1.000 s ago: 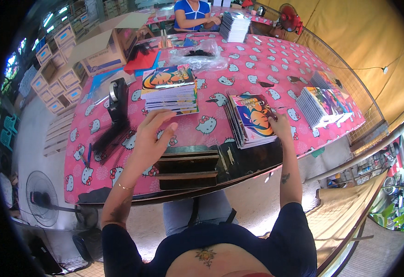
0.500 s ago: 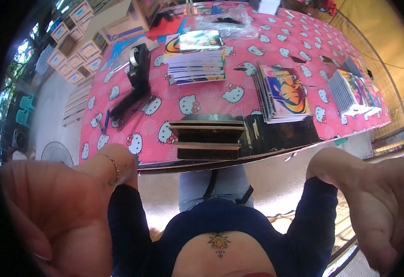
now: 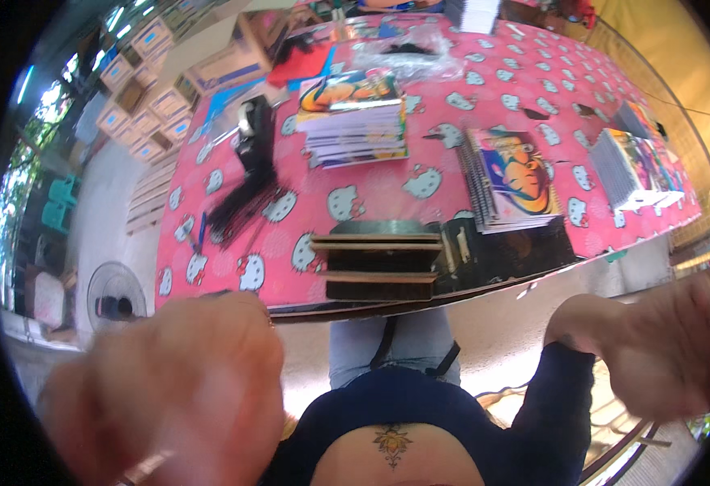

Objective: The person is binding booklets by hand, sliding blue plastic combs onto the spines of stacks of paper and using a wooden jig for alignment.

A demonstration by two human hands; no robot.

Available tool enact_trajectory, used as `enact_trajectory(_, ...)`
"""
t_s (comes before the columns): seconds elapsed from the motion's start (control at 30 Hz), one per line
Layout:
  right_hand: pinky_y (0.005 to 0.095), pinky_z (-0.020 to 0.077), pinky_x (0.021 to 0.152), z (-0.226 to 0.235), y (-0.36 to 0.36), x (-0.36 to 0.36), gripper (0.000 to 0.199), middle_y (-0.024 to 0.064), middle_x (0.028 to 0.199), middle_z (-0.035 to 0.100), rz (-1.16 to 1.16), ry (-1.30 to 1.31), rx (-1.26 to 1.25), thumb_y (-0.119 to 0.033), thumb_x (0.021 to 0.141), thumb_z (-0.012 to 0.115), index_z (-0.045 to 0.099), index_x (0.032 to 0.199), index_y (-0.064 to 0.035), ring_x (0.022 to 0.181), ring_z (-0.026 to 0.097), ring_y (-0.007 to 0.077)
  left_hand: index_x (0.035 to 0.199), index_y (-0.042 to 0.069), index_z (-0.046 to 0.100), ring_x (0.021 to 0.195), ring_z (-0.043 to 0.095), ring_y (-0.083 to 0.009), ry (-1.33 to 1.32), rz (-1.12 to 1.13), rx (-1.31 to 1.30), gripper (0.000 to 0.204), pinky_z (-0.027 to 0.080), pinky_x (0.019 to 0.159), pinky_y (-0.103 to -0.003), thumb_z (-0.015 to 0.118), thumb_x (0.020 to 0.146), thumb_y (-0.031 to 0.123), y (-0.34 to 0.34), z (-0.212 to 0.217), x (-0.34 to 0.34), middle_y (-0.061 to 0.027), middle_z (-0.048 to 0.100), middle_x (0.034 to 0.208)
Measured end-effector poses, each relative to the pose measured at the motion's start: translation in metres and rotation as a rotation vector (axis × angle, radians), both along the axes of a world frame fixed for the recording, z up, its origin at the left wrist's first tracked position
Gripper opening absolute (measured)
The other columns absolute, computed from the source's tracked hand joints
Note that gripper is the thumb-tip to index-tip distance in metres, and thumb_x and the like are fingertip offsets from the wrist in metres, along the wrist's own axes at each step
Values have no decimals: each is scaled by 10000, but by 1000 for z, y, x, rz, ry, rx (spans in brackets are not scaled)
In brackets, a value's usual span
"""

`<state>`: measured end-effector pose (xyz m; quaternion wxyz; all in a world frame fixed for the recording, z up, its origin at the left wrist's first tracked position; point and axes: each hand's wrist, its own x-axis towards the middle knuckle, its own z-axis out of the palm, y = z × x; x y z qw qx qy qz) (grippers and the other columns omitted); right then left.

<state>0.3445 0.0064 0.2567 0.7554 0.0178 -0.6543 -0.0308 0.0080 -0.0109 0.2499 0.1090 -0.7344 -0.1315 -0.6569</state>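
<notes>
My left hand (image 3: 177, 385) is raised close to the camera at the lower left. It is smeared by motion and its fingers look curled in, though I cannot make out their exact shape. My right hand (image 3: 663, 348) is held up at the right rim, palm showing. It looks open, with its fingers partly cut off by the dark edge and a ring glinting there. Neither hand touches the table. Nearest in front of my body is a black-and-brown wooden jig (image 3: 379, 267) at the table's front edge, beside a black board (image 3: 517, 253).
The pink patterned table (image 3: 387, 190) bears spiral notebooks (image 3: 513, 178), a notebook stack (image 3: 355, 130), more notebooks (image 3: 635, 170) at right, a black tape dispenser (image 3: 254, 134), a black brush-like bundle (image 3: 241, 206) and plastic wrap (image 3: 408, 61). Cartons (image 3: 225, 61) and a fan (image 3: 116, 296) stand left.
My left hand has turned from palm-showing to a blurred, curled shape and shifted right. My right hand has risen slightly. The whole view has tilted a little, so the table sits lower and further right.
</notes>
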Motion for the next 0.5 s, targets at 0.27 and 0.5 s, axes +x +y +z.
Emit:
enact_trajectory(0.27, 359, 531, 812, -200, 54, 54, 182, 112, 965, 727, -506, -328, -1362, -77, 915, 635, 704, 1072, -15, 926, 694, 218, 1253, -20, 631, 1078, 651, -352, 498, -1, -750, 424, 493, 942, -420, 609, 986, 309, 209, -101, 137, -207, 678, 1173)
enact_trajectory(0.5, 444, 536, 774, -220, 87, 60, 266, 119, 976, 726, -613, -1125, -1353, -324, 921, 606, 737, 1035, -124, 907, 686, 328, 1145, -79, 673, 1124, 620, -456, 959, 187, -1169, 830, 462, 982, -509, 366, 977, 673, 342, -161, 217, -314, 663, 1148)
